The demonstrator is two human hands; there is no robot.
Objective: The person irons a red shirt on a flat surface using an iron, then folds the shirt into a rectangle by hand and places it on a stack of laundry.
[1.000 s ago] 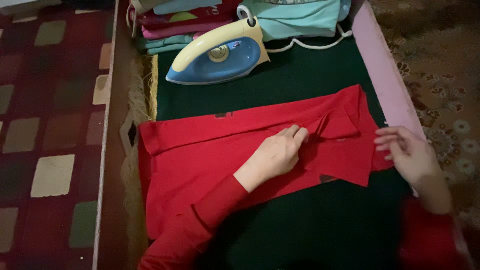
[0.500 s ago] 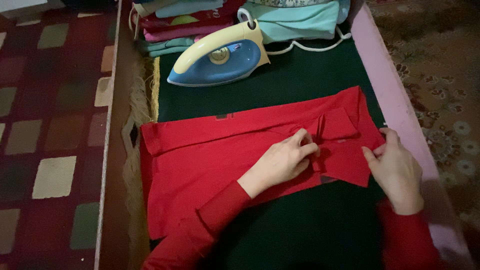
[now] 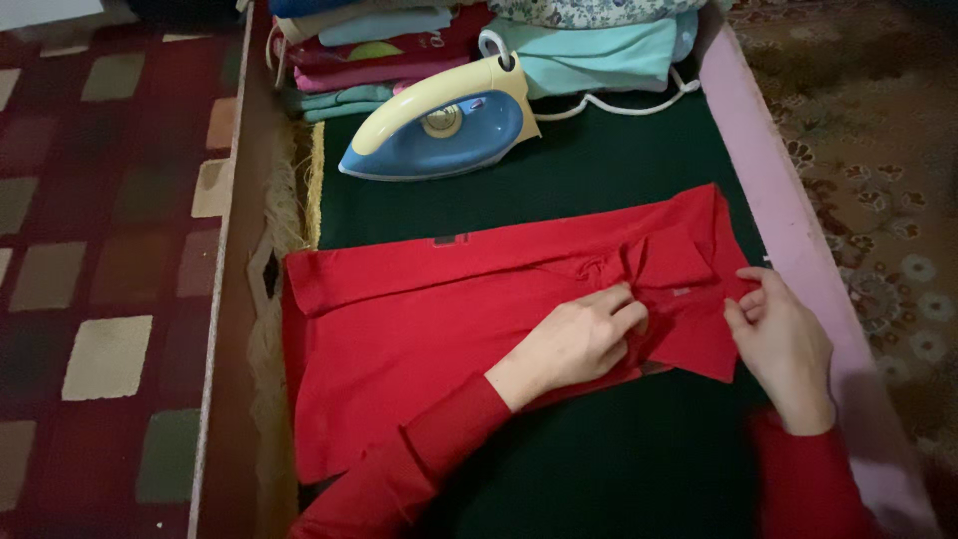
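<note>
The step in hand looks like folding and smoothing a red shirt (image 3: 419,319) that lies flat on the dark green worktop (image 3: 599,160). The left hand (image 3: 584,339) rests on the shirt near its middle, fingers curled and pinching a fold of the cloth. The right hand (image 3: 783,339) sits at the shirt's right edge, thumb and fingers closed on the hem there. Between the two hands the cloth is bunched into small gathers, just below a folded-in piece that may be a sleeve or collar.

The next move, as I judge it, calls for both hands to draw the pinched cloth taut and lay it flat, so the gathers between them go out before any further fold is made. The grip must stay light, since the cloth is thin and drags easily over the worktop.

The shirt is plain bright red, with its upper edge already turned over in a long straight fold. Its left part hangs a little over the worktop's edge. A small dark mark shows near that upper fold; what it is cannot be told.

Beyond the shirt, a blue and yellow iron (image 3: 439,120) lies on the worktop, well apart from it. Behind the iron sits a pile of folded clothes (image 3: 559,40), with a white cord (image 3: 619,100) running beside them.
</note>
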